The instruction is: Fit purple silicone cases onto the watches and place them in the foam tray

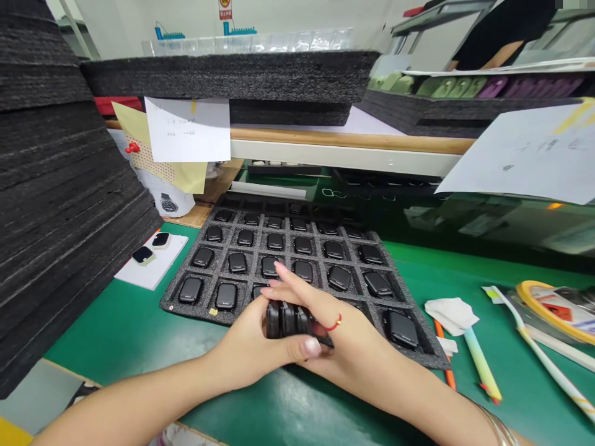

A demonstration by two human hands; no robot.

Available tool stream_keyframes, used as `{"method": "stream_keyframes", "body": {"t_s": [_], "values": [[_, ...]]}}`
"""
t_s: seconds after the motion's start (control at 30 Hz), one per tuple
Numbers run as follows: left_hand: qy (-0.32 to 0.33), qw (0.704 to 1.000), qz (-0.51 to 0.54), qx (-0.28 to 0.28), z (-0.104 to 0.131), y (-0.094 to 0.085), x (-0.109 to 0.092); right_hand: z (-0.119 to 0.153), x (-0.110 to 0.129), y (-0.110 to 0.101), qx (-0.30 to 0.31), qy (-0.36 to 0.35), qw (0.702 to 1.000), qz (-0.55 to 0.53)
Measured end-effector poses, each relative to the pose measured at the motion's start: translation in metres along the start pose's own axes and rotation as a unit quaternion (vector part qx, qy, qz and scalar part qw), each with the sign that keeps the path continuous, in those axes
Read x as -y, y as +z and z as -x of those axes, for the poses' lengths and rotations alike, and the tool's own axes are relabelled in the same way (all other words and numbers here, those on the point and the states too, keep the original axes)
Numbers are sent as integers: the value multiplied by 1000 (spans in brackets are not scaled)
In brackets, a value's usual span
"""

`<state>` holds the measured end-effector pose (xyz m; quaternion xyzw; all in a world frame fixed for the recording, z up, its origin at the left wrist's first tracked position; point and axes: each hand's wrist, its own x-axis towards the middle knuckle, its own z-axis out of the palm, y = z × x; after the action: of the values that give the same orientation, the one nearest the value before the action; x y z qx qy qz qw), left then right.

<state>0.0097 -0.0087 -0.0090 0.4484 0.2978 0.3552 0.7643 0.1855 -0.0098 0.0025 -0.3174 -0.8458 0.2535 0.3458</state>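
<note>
Several black smartwatch bodies stand side by side in a short row between my hands. My left hand is closed around them from the left, its thumb lying across the near side. From the right, my right hand wraps the same row, with its fingers stretched over the top; part of the row is hidden under it. Just beyond the hands lies a black foam tray divided into square pockets. Black smartwatches sit in most pockets I can see; my hands cover a few near pockets.
Tall stacked foam trays rise at the left. Two light-framed watches lie on a white pad. Right of the tray are a pen and a tape roll. A shelf crosses above; a person's arm shows behind.
</note>
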Motion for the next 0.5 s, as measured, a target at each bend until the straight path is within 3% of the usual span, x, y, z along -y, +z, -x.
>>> {"method": "stream_keyframes", "body": {"t_s": [0.07, 0.17, 0.33, 0.4, 0.5], "values": [[-38, 998, 46, -6, 0, 0, 0, 0, 3, -6, 1, 27, 1000, -1], [-84, 989, 122, 17, -1, 0, -2, -1, 6, -16, -50, 52, 997, -19], [-69, 987, 141, 26, -2, -2, -4, -5, 10, -24, -92, 21, 995, -33], [-75, 984, 163, 23, -3, -3, -3, -6, 11, -26, -171, 43, 983, -46], [-90, 975, 199, 32, -2, -4, -3, -6, 12, -29, -315, 80, 942, -82]]}}
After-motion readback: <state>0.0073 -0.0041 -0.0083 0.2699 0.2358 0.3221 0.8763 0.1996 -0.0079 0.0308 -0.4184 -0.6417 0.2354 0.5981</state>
